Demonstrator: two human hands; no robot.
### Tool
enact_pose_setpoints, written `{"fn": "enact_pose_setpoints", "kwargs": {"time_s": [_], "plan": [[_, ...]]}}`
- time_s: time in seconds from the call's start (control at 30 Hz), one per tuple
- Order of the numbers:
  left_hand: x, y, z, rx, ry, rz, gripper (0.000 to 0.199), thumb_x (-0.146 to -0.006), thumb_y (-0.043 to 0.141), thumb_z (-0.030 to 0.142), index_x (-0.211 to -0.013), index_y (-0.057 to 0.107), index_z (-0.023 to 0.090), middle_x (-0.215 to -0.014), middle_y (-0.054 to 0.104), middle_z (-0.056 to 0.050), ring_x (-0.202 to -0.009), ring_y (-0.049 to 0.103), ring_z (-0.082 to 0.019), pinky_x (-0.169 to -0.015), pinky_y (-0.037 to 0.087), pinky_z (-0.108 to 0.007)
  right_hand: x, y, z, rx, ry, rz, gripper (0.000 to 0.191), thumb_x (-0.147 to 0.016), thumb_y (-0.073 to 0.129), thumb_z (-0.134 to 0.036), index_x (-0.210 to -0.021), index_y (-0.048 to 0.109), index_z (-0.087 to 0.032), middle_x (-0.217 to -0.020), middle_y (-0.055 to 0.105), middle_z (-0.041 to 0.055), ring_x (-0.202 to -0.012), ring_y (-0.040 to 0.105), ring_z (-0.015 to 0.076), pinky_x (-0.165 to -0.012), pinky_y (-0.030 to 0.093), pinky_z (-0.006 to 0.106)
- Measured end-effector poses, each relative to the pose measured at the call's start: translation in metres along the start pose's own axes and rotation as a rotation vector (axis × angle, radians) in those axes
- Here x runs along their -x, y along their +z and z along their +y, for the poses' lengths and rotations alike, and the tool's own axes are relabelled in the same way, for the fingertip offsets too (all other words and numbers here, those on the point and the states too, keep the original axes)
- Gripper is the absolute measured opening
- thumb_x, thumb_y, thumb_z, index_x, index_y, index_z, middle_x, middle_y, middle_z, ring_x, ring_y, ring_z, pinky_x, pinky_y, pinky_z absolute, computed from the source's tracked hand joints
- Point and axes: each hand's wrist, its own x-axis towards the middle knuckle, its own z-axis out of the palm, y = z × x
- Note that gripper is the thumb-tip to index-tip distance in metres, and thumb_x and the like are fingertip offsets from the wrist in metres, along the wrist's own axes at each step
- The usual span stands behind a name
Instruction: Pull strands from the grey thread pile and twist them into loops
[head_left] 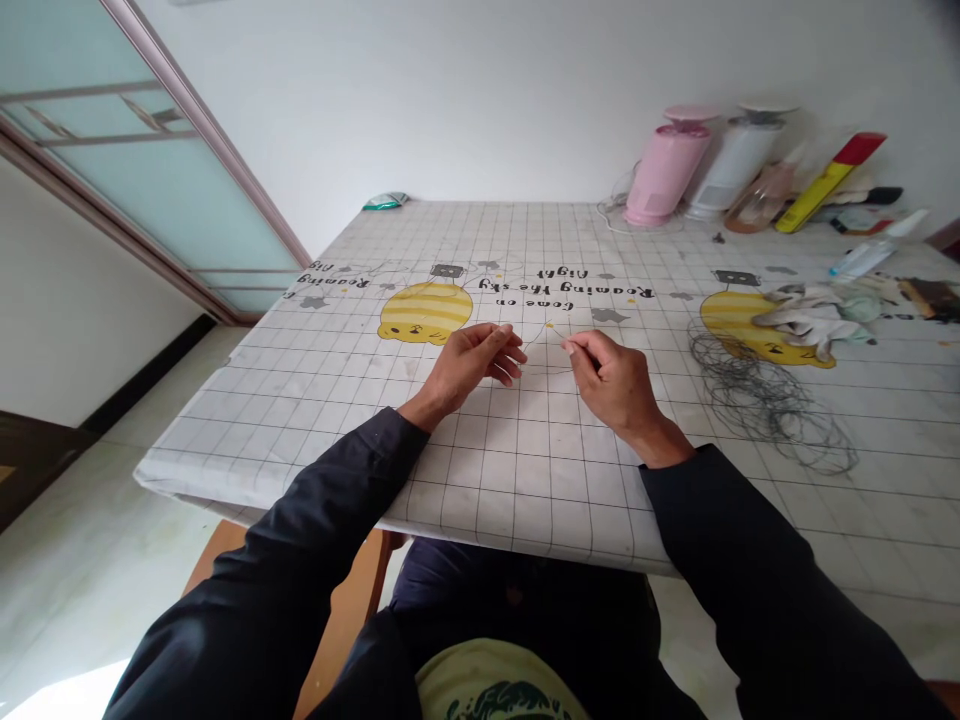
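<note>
A thin wire (546, 371) runs between my two hands, low over the checked tablecloth. My right hand (611, 382) pinches it between thumb and fingertips. My left hand (480, 362), slightly curled with the fingers a little apart, is at the wire's other side; whether the wire lies in its grasp is too fine to see. Right of my right hand lies a loose tangle of dark thin wire (772, 405).
Crumpled gloves (814, 315) lie behind the tangle. Along the wall at the back right stand a pink cylinder (667, 172), a white cylinder (731, 165), a yellow and red box (829, 185) and bottles. A green packet (385, 201) lies at the back left.
</note>
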Motion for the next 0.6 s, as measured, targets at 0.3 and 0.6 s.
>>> {"fn": "enact_pose_setpoints", "kwargs": {"time_s": [0.3,0.6], "plan": [[0.0,-0.004,0.002,-0.062,-0.052,-0.075,0.039,-0.102,0.083,0.051,-0.097,0.077,0.012,-0.094,0.08,-0.011,-0.071,0.074,-0.014,-0.068,0.061,-0.029,0.0,-0.001,0.005,0.072,-0.017,-0.021,0.019,-0.109,0.058,-0.031,-0.097,0.071,-0.024,-0.067,0.063,-0.0022,-0.055,0.052,0.0142,-0.059,0.041,0.031],[-0.002,-0.002,-0.005,-0.214,-0.016,-0.012,0.037,-0.103,0.078,0.05,-0.093,0.075,0.015,-0.089,0.079,-0.01,-0.069,0.071,-0.015,-0.064,0.059,-0.029,-0.001,0.0,0.012,0.12,0.033,-0.046,0.021,-0.11,0.055,-0.036,-0.099,0.07,-0.025,-0.068,0.064,-0.0007,-0.056,0.055,0.0168,-0.061,0.042,0.032]]}}
